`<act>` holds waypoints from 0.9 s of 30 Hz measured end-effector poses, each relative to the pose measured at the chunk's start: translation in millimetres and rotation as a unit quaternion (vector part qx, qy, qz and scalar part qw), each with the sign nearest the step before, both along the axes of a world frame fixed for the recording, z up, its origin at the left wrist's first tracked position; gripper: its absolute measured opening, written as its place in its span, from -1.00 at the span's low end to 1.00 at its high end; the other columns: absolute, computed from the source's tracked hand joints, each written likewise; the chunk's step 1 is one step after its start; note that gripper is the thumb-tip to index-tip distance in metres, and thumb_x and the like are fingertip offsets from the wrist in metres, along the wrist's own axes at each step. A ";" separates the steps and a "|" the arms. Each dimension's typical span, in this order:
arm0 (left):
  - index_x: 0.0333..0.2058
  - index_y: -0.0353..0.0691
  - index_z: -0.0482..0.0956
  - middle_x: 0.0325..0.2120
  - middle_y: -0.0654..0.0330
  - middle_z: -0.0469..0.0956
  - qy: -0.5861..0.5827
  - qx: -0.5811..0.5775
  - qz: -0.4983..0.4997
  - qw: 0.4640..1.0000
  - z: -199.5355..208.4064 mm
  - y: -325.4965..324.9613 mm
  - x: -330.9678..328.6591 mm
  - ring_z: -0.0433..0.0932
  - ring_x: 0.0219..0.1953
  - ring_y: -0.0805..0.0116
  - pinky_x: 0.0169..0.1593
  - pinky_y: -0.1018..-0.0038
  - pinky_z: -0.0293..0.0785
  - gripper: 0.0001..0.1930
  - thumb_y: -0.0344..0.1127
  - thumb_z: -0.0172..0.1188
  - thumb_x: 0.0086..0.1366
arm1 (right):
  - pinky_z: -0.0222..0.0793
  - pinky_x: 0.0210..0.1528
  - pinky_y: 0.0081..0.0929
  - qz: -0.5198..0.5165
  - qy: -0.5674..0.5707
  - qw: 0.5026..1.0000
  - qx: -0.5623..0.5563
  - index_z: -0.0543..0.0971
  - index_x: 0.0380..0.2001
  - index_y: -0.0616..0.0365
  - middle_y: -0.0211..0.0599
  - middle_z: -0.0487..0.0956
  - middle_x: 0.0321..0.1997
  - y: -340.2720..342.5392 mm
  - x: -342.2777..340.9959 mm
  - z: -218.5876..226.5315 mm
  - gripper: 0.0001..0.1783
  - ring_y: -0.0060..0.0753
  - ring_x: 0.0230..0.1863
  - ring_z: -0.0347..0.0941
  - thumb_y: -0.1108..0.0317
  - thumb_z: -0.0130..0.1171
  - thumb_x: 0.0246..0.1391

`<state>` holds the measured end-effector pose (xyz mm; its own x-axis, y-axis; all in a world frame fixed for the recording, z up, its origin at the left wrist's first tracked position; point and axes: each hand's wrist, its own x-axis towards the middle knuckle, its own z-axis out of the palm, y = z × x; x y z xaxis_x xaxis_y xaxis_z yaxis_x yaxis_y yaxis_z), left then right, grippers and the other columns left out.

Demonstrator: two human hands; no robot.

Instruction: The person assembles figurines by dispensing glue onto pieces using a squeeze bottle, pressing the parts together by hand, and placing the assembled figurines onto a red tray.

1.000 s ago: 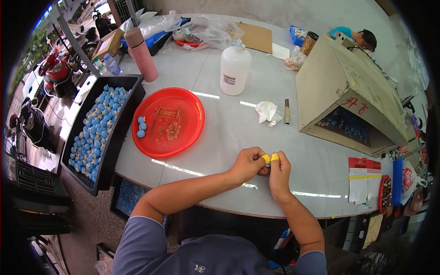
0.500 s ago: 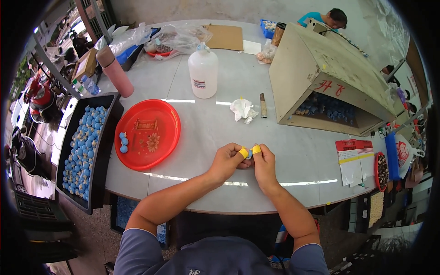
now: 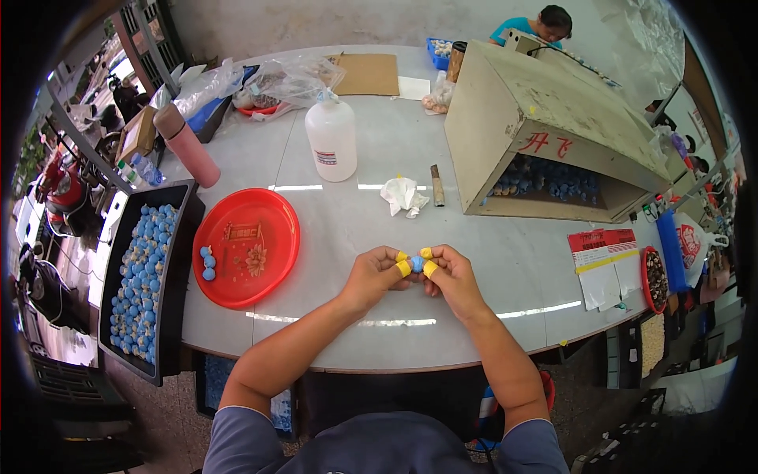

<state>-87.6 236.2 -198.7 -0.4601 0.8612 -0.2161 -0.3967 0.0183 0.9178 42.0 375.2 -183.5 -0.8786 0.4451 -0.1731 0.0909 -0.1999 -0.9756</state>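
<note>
At the left, a long black tray (image 3: 180,268) holds many small blue balls, some showing pale or tan patches, packed over its floor. Just right of it, a round red plate (image 3: 272,253) with a gold pattern carries 3 blue balls in a short row near its left rim; the rest of its surface is bare. At the right stands a beige box (image 3: 553,95), its opening toward the near side, with a mass of darker blue pieces inside. A red bowl (image 3: 644,272) near the right end of the table contains small mixed dark and pale bits, and a small blue tray (image 3: 437,62) at the far side has pale pieces in it. An upright whitish bottle (image 3: 332,146) stands beyond the plate, to its right; its contents cannot be told.

Near the middle of the table, 1 blue ball (image 3: 417,264) sits between the 2 hands, at their fingertips. The left hand (image 3: 371,278) pinches it from the left and the right hand (image 3: 456,283) from the right, thumbs and forefingers brought in close, with yellow wraps (image 3: 404,268) around these fingertips. The ball is small, round and light blue; its finer surface is too small to make out.
</note>
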 end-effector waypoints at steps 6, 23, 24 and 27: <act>-0.04 -0.54 0.45 -0.17 0.04 0.60 0.068 -0.021 -0.035 0.997 0.3 -0.1 -6.1 0.64 -0.14 0.36 -0.14 0.58 0.57 -0.69 -0.41 0.12 0.35 | 0.30 -0.47 -0.74 0.038 -0.002 0.999 0.030 0.47 -0.11 0.23 -0.45 0.53 -0.39 5.7 -0.8 -2.7 -0.81 -0.74 -0.51 0.38 0.44 0.06 0.22; -0.14 -0.54 0.49 -0.24 0.05 0.60 0.045 -0.013 -0.073 0.996 -0.8 -0.1 -13.7 0.66 -0.17 0.33 -0.14 0.61 0.59 -0.76 -0.46 0.17 0.29 | 0.33 -0.46 -0.72 0.066 -0.007 0.997 0.051 0.46 -0.14 0.29 -0.41 0.51 -0.35 7.7 0.0 -4.6 -0.83 -0.73 -0.50 0.38 0.49 0.08 0.21; -0.15 -0.53 0.49 -0.24 0.06 0.60 0.040 -0.011 -0.071 0.997 -1.3 -0.2 -14.1 0.66 -0.18 0.33 -0.14 0.61 0.59 -0.77 -0.46 0.17 0.29 | 0.33 -0.46 -0.72 0.065 -0.008 0.997 0.051 0.46 -0.14 0.29 -0.41 0.51 -0.35 7.5 0.0 -4.4 -0.83 -0.73 -0.50 0.38 0.49 0.08 0.21; -0.17 -0.52 0.50 -0.24 0.05 0.60 0.042 -0.005 -0.072 0.997 -5.8 -0.2 -16.1 0.65 -0.19 0.36 -0.12 0.60 0.59 -0.79 -0.47 0.17 0.30 | 0.34 -0.45 -0.71 0.071 0.002 0.996 0.055 0.44 -0.14 0.29 -0.40 0.51 -0.35 6.9 -0.5 -4.6 -0.83 -0.72 -0.49 0.38 0.52 0.08 0.19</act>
